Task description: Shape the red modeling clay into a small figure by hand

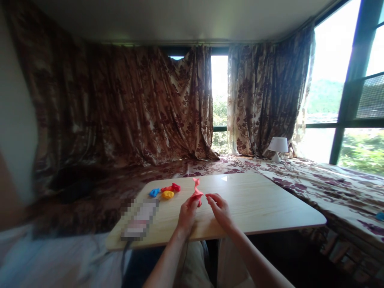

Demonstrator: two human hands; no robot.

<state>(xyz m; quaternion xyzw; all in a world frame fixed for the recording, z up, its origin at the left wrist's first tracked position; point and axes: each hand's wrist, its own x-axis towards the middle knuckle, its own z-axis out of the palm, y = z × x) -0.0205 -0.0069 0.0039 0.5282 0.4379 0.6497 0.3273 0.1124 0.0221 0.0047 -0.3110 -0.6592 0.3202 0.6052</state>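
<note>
My left hand point(187, 214) is closed around a coral-red, thin and crumpled strip point(197, 194), held above the table's near half. The strip stands up from my fingers with a narrow twisted top and a wider fold below; its exact material is unclear. Just to its right is my right hand point(220, 210), fingers curled together and pointing at the strip, with a small gap between. Whether anything sits in those fingertips is hidden. Left of my hands lie crumpled pieces: a blue one point(154, 192), a yellow one point(167, 195) and red ones point(175, 187).
The pale wooden table point(264, 204) has rounded corners. A blurred-out flat object point(140, 219) with a cable lies at its left edge. Beyond are a flower-patterned cover point(300, 172), a white lamp point(277, 145), patterned curtains point(150, 104) and windows.
</note>
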